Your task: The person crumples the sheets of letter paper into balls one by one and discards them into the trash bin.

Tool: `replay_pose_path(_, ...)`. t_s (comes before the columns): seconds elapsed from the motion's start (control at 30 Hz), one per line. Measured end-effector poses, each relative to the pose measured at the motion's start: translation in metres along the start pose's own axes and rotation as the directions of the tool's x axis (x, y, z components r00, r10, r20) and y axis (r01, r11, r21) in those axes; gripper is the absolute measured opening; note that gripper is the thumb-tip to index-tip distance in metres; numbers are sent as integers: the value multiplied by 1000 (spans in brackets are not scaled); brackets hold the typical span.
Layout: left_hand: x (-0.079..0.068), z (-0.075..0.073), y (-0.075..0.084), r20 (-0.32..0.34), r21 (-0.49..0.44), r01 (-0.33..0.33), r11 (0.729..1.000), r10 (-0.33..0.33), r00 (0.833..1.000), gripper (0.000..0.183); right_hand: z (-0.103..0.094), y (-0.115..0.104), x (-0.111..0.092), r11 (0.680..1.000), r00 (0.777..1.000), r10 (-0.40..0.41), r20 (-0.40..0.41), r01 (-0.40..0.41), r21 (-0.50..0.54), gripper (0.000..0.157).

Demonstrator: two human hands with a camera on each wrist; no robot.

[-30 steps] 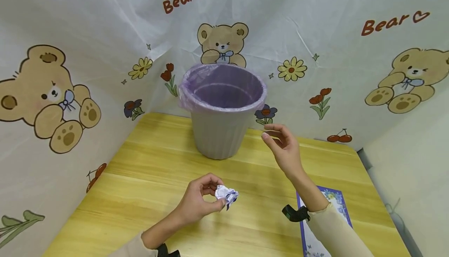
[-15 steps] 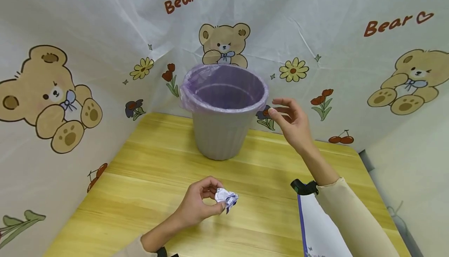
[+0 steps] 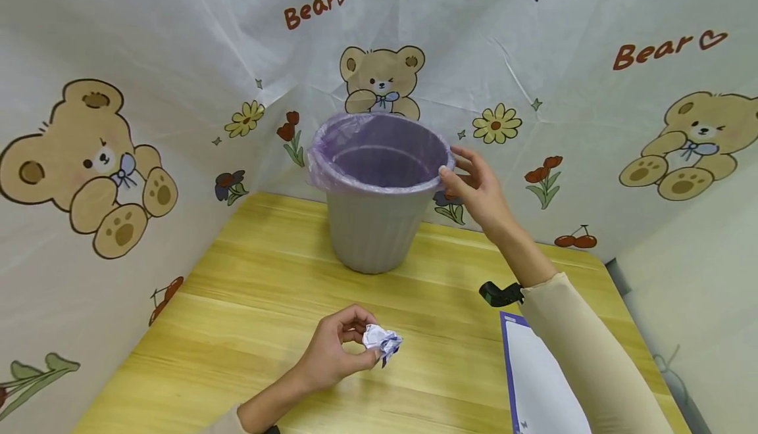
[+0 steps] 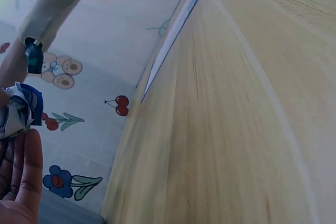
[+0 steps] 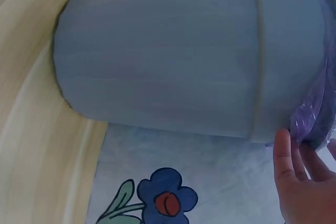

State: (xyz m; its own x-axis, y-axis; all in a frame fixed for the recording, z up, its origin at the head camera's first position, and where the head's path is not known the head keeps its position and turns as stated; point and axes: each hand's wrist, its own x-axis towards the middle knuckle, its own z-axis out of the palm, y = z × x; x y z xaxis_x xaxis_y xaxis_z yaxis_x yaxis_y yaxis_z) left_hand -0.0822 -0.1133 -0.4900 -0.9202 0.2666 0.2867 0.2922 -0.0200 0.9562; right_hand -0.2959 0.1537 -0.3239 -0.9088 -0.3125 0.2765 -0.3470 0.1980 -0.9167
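Observation:
A crumpled ball of white and purple paper (image 3: 382, 342) sits between the thumb and fingers of my left hand (image 3: 339, 354), held over the near part of the table. In the left wrist view the paper ball (image 4: 21, 109) shows at the left edge. My right hand (image 3: 476, 192) is at the right side of the rim of a grey trash can (image 3: 373, 230). Its thumb lies at the near side of the rim, the fingers around the outer edge. The right wrist view has those fingers (image 5: 284, 156) against the purple bin liner (image 5: 310, 111).
The trash can stands upright at the back of the yellow wood-grain table (image 3: 249, 296), its liner folded over the rim. A purple-bordered sheet of paper (image 3: 541, 375) lies at the right, partly under the right sleeve. A bear-print cloth (image 3: 195, 26) surrounds the table.
My right hand has moved up from beside the trash can to its rim and taken hold there. The left hand keeps the paper ball in nearly the same place.

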Motion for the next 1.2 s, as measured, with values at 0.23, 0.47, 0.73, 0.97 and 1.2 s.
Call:
replay_pose_path(0.23, -2, -1, 0, -16, 0, 14, 1000, -14, 1000, 33, 1, 4, 10, 995, 997, 73, 10, -73, 72, 62)
replay_pose_path(0.47, -2, 4, -2, -11, -24, 35, 999, -35, 999, 33, 3, 9, 11, 981, 997, 82, 7, -82, 175, 62)
replay_pose_path(0.73, 0, 7, -4, -8, -19, 32, 999, -32, 999, 33, 6, 9, 11, 978, 996, 83, -13, -79, 191, 61)
replay_pose_path(0.97, 5, -3, 6, -54, 39, 5, 999, -3, 999, 33, 9, 8, 10, 974, 996, 81, -27, -73, 214, 59)
replay_pose_path(1.2, 12, -24, 15, -117, 141, -65, 988, 82, 990, 33, 12, 8, 8, 975, 995, 84, -47, -73, 210, 60)
